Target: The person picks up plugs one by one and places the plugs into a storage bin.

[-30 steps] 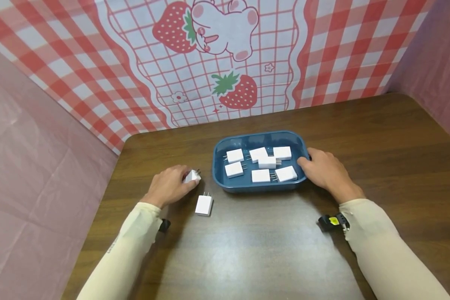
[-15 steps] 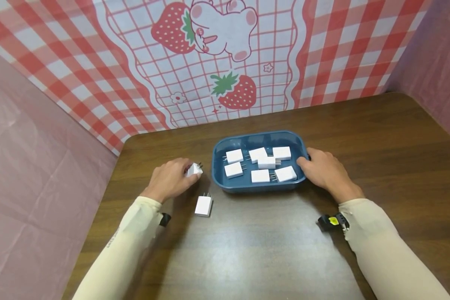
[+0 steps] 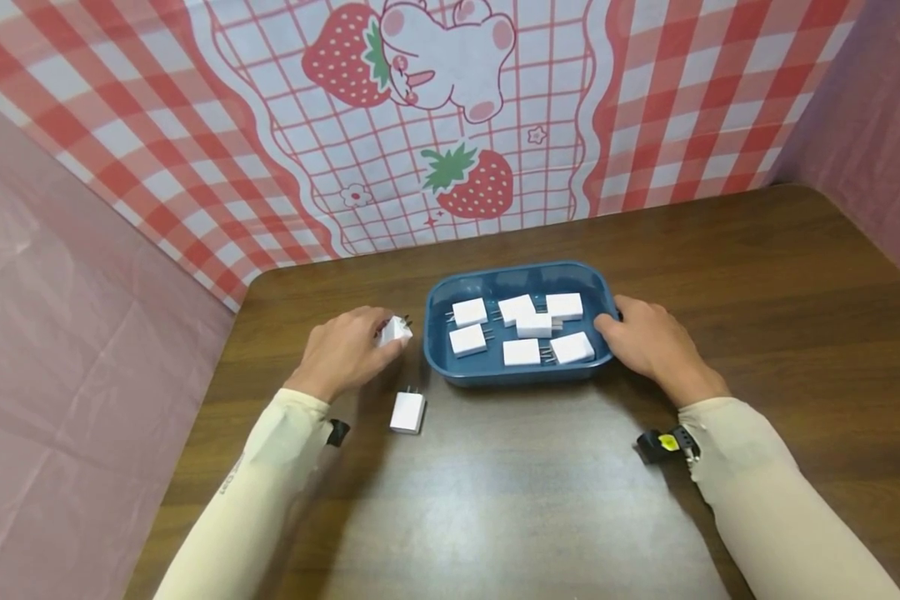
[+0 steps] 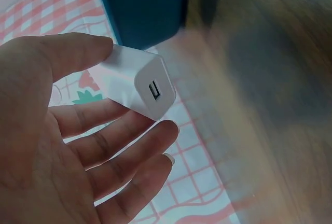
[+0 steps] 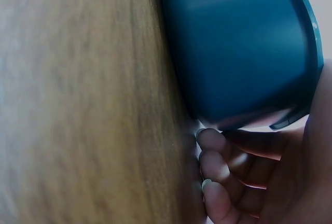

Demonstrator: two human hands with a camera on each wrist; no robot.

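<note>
My left hand (image 3: 348, 350) pinches a white USB charger (image 4: 132, 79) between thumb and fingers, just left of the blue tray (image 3: 521, 377). The charger's USB port faces the left wrist camera, and its prongs point away from me in the head view. My right hand (image 3: 652, 337) grips the tray's right end, thumb over the rim and fingers curled beside the outer wall (image 5: 238, 53). Inside the tray lie several white chargers (image 3: 521, 352), one resting across others. Another white charger (image 3: 407, 412) lies on the table in front of the left hand, prongs pointing away.
The brown wooden table (image 3: 510, 500) reaches back to a red-and-white checked cloth (image 3: 675, 100) with strawberry prints. Pink cloth (image 3: 67, 358) hangs along the left side, and more stands at the right.
My left hand has lifted slightly and moved right and away from me, bringing the pinched charger nearer the tray's left end. The right hand and tray have stayed in place.
</note>
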